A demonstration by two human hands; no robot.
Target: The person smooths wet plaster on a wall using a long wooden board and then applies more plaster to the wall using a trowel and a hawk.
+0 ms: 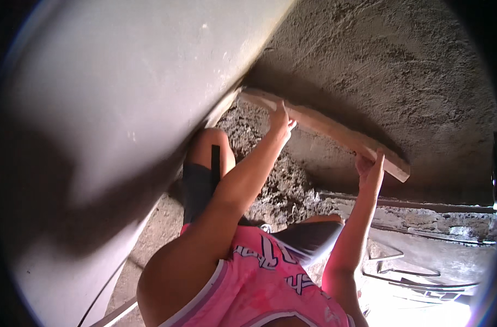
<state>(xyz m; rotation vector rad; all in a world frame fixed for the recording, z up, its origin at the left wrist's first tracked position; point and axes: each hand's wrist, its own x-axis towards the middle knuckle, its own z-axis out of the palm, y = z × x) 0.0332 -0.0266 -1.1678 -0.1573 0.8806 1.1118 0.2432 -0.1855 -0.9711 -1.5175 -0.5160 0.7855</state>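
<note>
plank [335,131] flat against rough wall [401,65]; left hand [281,121], right hand [371,169] clamped on its lower edge.

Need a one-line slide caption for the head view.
Both hands, left hand and right hand, press a wooden board against a rough plastered wall.

We see a pale wooden board [335,131], its face matt and dusty, pressed against a wall [401,65] of coarse grey plaster, rough and lumpy all over. Beside it, another wall [123,82] looks smooth and matt, a flat light grey. Crumbly, grainy mortar [281,185] lies heaped below. Our pink jersey [259,278] is a slightly shiny synthetic cloth with stitched lettering.
</note>
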